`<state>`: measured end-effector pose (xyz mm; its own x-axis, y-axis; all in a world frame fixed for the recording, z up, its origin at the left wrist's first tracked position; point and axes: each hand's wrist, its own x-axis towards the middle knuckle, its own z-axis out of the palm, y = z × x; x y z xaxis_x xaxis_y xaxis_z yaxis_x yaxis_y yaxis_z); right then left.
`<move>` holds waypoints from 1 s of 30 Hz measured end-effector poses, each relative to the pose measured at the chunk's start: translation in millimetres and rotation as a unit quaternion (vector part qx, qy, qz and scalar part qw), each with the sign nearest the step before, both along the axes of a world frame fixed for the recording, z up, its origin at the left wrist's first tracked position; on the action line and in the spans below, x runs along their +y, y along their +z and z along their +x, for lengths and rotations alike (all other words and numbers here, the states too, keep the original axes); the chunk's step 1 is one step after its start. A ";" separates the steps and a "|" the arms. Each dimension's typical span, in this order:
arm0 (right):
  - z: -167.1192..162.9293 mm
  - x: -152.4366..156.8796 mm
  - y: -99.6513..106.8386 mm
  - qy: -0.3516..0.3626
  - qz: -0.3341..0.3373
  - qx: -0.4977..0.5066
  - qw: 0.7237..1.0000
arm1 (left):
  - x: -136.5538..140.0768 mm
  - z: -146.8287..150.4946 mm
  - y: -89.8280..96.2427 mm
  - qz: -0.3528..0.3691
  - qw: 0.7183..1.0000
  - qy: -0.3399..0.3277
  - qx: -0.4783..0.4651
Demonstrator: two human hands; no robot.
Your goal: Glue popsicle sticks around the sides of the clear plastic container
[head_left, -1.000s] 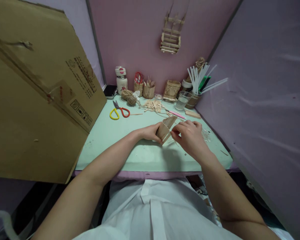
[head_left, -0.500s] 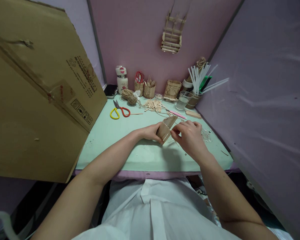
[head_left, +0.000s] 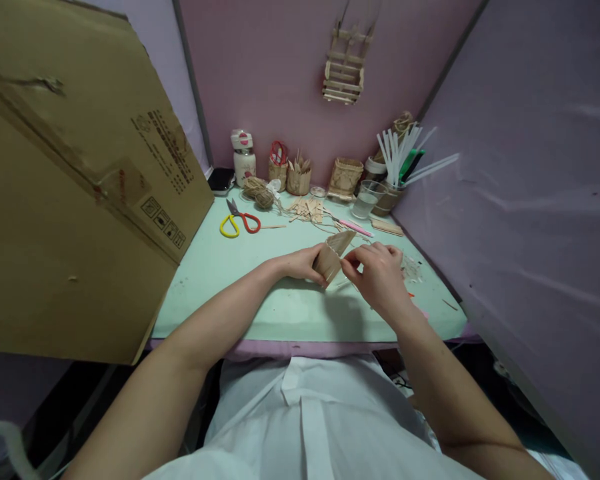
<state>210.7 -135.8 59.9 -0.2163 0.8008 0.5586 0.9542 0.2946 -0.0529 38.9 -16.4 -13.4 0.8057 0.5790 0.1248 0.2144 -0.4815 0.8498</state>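
My left hand is closed around a small holder made of wooden sticks, keeping it tilted just above the table. A pointed wooden flap rises from the holder's upper right side. At its right edge, my right hand pinches with thumb and forefinger; whatever lies between those fingertips is too small to make out. Behind the holder lie a pink-handled tool and a pile of loose wooden sticks.
Scissors with yellow and red handles lie at the left by a ball of twine. A cup of clear liquid and white glue sticks stand at the back right. A large cardboard box borders the left side.
Both hands and the holder stay almost in place. Small orange and pink bits now show on the table beside my right wrist.
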 end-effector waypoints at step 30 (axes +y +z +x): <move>-20.6 -33.0 -84.6 -0.052 -0.068 0.187 0.979 | -4.2 0.6 8.0 0.025 0.999 -0.022 -0.009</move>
<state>190.1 -168.8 -24.7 0.0698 0.8798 0.4701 0.8855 0.1623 -0.4353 39.5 -20.6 -5.4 0.8273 0.5362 0.1675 0.1773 -0.5322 0.8279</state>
